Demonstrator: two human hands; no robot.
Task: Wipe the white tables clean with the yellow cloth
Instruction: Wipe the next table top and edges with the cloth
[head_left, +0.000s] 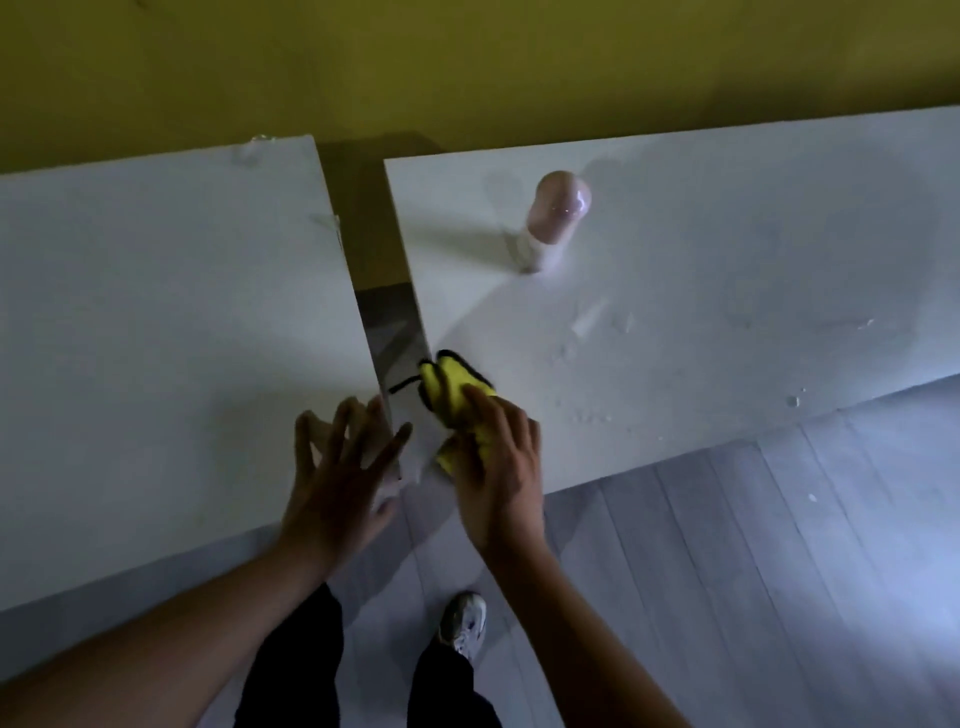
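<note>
Cloth (457, 400) sat bunched at the near left corner of the right tabletop (727, 312), lower centre of frame, right hand (498, 478) pressing on it, fingers curled over the yellow folds. Left hand (337, 478) hovered with fingers spread over the near right edge of the left tabletop (156, 338). Droplets (587, 415) dotted the right tabletop. Pink bottle (556, 218) stood upright at upper centre, well apart from the cloth.

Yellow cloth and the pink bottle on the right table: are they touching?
Apart. The head view shows the yellow cloth under the right hand at the table's near left corner, with bare white tabletop between it and the pink bottle farther back.
</note>
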